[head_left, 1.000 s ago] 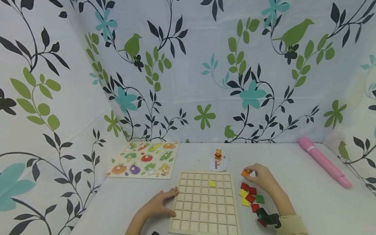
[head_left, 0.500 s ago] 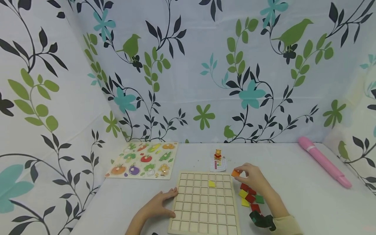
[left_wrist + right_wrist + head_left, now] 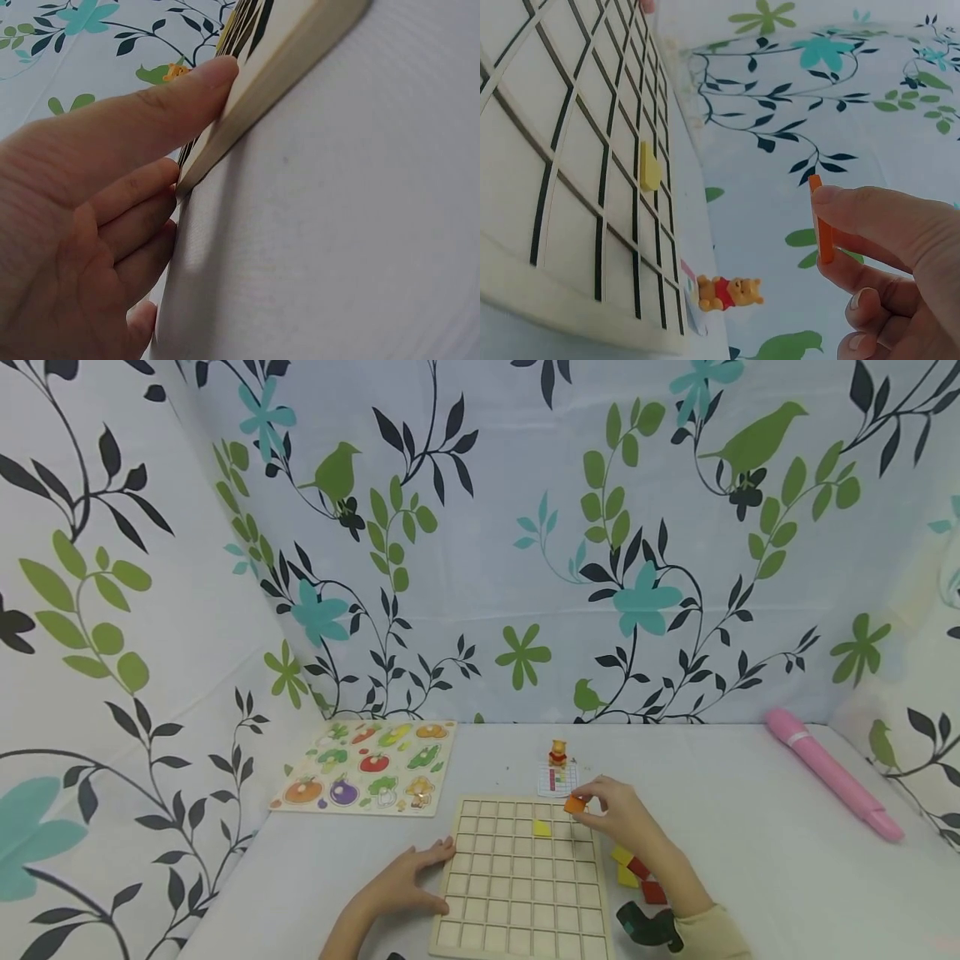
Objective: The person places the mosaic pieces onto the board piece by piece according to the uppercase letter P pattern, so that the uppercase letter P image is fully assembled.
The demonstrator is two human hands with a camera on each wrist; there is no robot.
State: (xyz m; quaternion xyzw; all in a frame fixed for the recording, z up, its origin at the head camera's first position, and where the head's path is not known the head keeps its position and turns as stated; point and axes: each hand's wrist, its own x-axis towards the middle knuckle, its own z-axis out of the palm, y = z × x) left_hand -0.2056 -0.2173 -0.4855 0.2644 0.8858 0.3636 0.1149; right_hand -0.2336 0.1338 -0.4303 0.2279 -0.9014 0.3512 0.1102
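Note:
My right hand (image 3: 618, 810) pinches a flat orange square tile (image 3: 575, 804) between thumb and fingers, over the far right corner of a wooden grid board (image 3: 521, 889). In the right wrist view the orange tile (image 3: 822, 225) is seen edge-on, raised off the board. One yellow tile (image 3: 542, 828) lies in a cell near the board's far side. My left hand (image 3: 405, 883) rests against the board's left edge with its fingers spread. In the left wrist view the thumb (image 3: 214, 75) lies at the board's rim and the other fingers touch its side.
Yellow tiles (image 3: 627, 877) and red tiles (image 3: 653, 892) lie right of the board, partly hidden by my right forearm. Beyond the board stand a small bear figure (image 3: 558, 752) and a colored grid card (image 3: 553, 783). A vegetable puzzle (image 3: 375, 766) lies far left, a pink stick (image 3: 832, 772) far right.
My right hand has moved left with the orange tile, from beside the board to above its far right corner. The left hand has stayed at the board's edge.

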